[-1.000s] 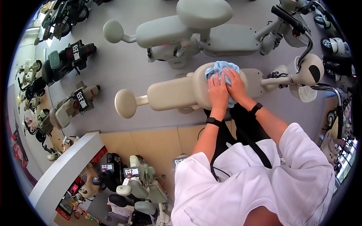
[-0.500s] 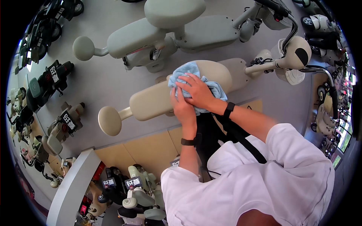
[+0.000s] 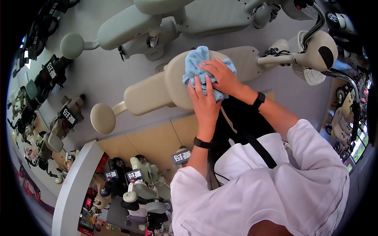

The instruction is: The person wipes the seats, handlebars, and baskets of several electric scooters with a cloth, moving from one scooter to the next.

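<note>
A crumpled light-blue cloth (image 3: 194, 65) lies on the wide saddle (image 3: 175, 80) of a beige electric scooter. My left hand (image 3: 204, 98) rests on the cloth's near side, its fingers stretched out and spread. Beside it, my right hand (image 3: 226, 78) bears down on the cloth with bent fingers gripping its folds. The hands are close together, and part of the cloth is hidden beneath them. Behind the saddle run a long beige rear seat (image 3: 145, 94) and a round backrest pad (image 3: 103, 118).
A grey-green scooter (image 3: 130, 27) stands just beyond the beige one. The beige handlebar and headlamp (image 3: 321, 51) are at right. More scooters (image 3: 53, 74) line the left side. A white curved partition (image 3: 73, 188) stands at lower left, with several scooters (image 3: 145, 188) beside it.
Both hands and the cloth have moved right along the saddle, toward its front, uncovering its rear part. The whole view has shifted a little, so both scooters sit higher and the rear seat farther left.
</note>
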The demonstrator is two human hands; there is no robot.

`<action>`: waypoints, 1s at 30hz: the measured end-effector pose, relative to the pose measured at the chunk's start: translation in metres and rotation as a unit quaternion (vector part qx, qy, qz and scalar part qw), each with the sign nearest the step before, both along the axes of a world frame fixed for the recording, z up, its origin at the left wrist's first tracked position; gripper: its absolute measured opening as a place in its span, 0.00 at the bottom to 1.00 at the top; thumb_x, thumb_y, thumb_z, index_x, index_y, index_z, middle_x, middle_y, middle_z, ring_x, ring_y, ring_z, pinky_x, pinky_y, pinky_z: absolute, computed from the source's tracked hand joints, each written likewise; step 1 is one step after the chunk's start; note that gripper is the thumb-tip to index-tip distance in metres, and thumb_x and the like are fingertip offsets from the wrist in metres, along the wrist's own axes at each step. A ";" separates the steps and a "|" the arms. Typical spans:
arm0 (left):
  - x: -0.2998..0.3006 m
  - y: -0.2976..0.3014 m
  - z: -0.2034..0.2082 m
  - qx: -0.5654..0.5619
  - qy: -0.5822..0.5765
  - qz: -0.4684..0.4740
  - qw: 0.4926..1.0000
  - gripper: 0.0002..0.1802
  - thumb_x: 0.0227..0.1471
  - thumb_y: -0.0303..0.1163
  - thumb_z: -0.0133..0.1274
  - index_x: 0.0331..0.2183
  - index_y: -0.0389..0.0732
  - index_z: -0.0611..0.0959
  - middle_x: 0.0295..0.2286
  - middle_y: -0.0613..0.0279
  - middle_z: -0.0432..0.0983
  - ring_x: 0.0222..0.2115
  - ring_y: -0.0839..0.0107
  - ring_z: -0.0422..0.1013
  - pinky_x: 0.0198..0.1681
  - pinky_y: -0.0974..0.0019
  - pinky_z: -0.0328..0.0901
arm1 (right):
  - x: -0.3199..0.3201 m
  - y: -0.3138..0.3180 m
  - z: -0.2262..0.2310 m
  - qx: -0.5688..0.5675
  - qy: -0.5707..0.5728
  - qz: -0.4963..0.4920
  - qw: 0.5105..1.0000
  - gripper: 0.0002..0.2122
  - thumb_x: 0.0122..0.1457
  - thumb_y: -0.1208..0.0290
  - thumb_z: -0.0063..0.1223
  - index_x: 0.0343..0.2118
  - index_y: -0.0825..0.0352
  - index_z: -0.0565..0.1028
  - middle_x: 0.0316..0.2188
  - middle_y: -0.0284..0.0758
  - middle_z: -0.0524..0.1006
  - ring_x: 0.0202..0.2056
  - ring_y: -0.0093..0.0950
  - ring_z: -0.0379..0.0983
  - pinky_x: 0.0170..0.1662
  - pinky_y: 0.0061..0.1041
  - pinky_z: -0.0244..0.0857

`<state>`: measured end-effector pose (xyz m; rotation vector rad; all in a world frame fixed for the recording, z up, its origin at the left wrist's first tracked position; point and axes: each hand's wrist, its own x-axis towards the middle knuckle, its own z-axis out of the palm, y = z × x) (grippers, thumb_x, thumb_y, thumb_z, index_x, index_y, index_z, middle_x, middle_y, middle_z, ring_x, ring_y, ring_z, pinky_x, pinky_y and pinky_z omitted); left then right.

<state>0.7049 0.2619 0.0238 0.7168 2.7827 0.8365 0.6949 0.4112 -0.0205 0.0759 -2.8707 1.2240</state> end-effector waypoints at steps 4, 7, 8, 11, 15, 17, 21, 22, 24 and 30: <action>-0.033 -0.019 -0.024 0.066 0.036 0.019 0.997 0.51 0.29 0.29 0.71 0.58 0.40 0.67 0.51 0.47 0.63 0.54 0.41 0.61 0.54 0.49 0.64 | -0.024 0.009 0.010 0.035 0.047 0.043 0.997 0.30 0.45 0.70 0.63 0.55 0.60 0.70 0.57 0.40 0.67 0.60 0.41 0.60 0.64 0.46 0.52; -0.059 -0.031 -0.013 0.060 -0.151 -0.032 0.986 0.46 0.29 0.28 0.71 0.54 0.42 0.72 0.47 0.50 0.68 0.47 0.50 0.70 0.45 0.57 0.71 | -0.027 0.018 0.004 -0.044 0.067 0.100 0.992 0.32 0.47 0.61 0.62 0.58 0.60 0.68 0.58 0.43 0.65 0.63 0.45 0.56 0.65 0.45 0.50; -0.059 -0.029 -0.011 0.055 -0.153 -0.033 0.986 0.46 0.29 0.28 0.71 0.54 0.42 0.72 0.47 0.50 0.68 0.47 0.50 0.70 0.45 0.57 0.71 | -0.025 0.017 0.003 -0.060 0.049 0.122 0.989 0.32 0.49 0.57 0.60 0.58 0.60 0.67 0.59 0.44 0.63 0.63 0.46 0.54 0.65 0.46 0.50; -0.052 -0.027 -0.012 0.084 -0.033 -0.036 0.995 0.41 0.29 0.29 0.71 0.51 0.41 0.75 0.49 0.49 0.68 0.47 0.49 0.69 0.45 0.56 0.70 | -0.005 0.017 0.004 -0.064 0.031 0.131 0.989 0.32 0.53 0.50 0.56 0.60 0.60 0.65 0.60 0.45 0.62 0.63 0.47 0.54 0.64 0.46 0.51; -0.001 -0.012 -0.024 0.100 0.012 -0.023 0.995 0.37 0.32 0.29 0.70 0.49 0.42 0.77 0.49 0.46 0.68 0.47 0.48 0.69 0.45 0.52 0.70 | 0.038 0.015 0.001 -0.062 0.053 0.049 0.995 0.29 0.52 0.54 0.58 0.58 0.59 0.68 0.58 0.43 0.65 0.59 0.46 0.60 0.61 0.45 0.56; 0.018 -0.001 -0.027 0.106 0.032 -0.007 0.994 0.36 0.33 0.29 0.70 0.49 0.42 0.77 0.48 0.46 0.69 0.47 0.48 0.69 0.46 0.51 0.69 | 0.052 0.018 -0.007 -0.085 0.072 0.025 0.993 0.27 0.52 0.56 0.59 0.55 0.59 0.70 0.57 0.42 0.65 0.58 0.44 0.62 0.59 0.43 0.58; 0.014 0.000 -0.033 0.098 0.069 0.001 0.993 0.34 0.35 0.28 0.68 0.49 0.42 0.77 0.47 0.46 0.70 0.46 0.49 0.70 0.46 0.52 0.69 | 0.050 0.008 -0.013 -0.103 0.102 -0.016 0.989 0.27 0.50 0.59 0.59 0.55 0.58 0.70 0.57 0.41 0.65 0.58 0.44 0.62 0.59 0.42 0.59; 0.008 -0.004 -0.035 0.102 0.064 0.003 0.993 0.34 0.36 0.27 0.68 0.49 0.42 0.77 0.46 0.46 0.70 0.46 0.49 0.70 0.46 0.52 0.69 | 0.041 0.000 -0.010 -0.083 0.091 -0.026 0.992 0.27 0.50 0.60 0.59 0.55 0.58 0.70 0.57 0.41 0.66 0.58 0.44 0.62 0.59 0.42 0.59; -0.014 -0.026 -0.038 0.074 0.098 0.032 0.992 0.31 0.39 0.26 0.66 0.49 0.41 0.77 0.45 0.47 0.70 0.46 0.49 0.70 0.46 0.52 0.68 | 0.013 -0.027 -0.010 -0.076 0.086 -0.032 0.993 0.27 0.49 0.62 0.60 0.54 0.57 0.71 0.56 0.41 0.67 0.57 0.44 0.63 0.58 0.42 0.60; -0.087 -0.068 -0.031 0.027 0.117 0.164 0.979 0.29 0.42 0.28 0.64 0.49 0.40 0.76 0.43 0.50 0.70 0.44 0.51 0.70 0.44 0.53 0.68 | -0.086 -0.081 -0.018 -0.092 0.172 0.016 0.981 0.24 0.48 0.62 0.61 0.51 0.57 0.73 0.50 0.39 0.71 0.50 0.40 0.69 0.49 0.39 0.68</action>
